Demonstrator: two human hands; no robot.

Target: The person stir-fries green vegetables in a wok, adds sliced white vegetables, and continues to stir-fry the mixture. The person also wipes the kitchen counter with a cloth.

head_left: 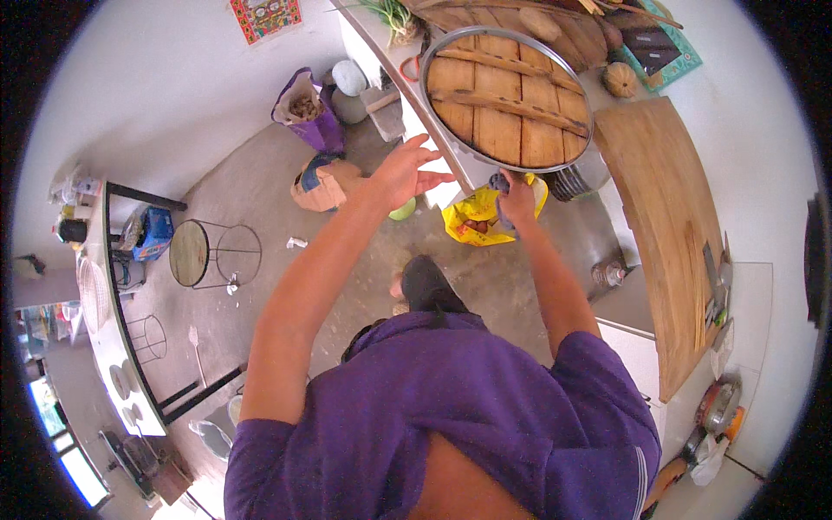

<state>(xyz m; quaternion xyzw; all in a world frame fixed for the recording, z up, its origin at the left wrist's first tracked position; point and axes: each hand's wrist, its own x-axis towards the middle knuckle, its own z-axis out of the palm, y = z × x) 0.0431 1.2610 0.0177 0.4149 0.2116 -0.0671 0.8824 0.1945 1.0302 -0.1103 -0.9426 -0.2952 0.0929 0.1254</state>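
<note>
A large round metal pot [426, 102] topped with a slatted wooden lid [494, 121] sits at the counter's edge [407, 78]. My left hand [407, 173] is raised beside that edge, left of the pot, fingers apart and holding nothing. My right hand [518, 204] grips a dark grey-purple cloth [499, 184] just below the pot's lower rim. Beneath it on the floor, a yellow bag [459, 221] holds reddish-brown roundish items.
A wooden board [650, 199] lies along the right counter. A purple bag [319, 126], brown paper sack [316, 186] and round stool [189, 256] stand on the floor ahead and left. A black-framed table [121, 338] runs along the left. Scallions [399, 22] and a squash [620, 80] flank the pot.
</note>
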